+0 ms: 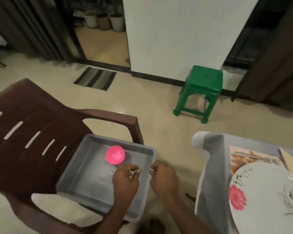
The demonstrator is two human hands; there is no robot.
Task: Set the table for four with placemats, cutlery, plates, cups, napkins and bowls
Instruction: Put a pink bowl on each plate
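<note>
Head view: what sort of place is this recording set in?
Most likely a home dining area: a table set with a floral plate and fork, plastic chairs, a green stool and a doormat at a doorway.

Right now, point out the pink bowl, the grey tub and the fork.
pink bowl (115, 157): head view, middle of its inside.
grey tub (143, 194): head view, bare right wall.
fork (259, 158): head view, handle near the tines, above the plate.
</note>
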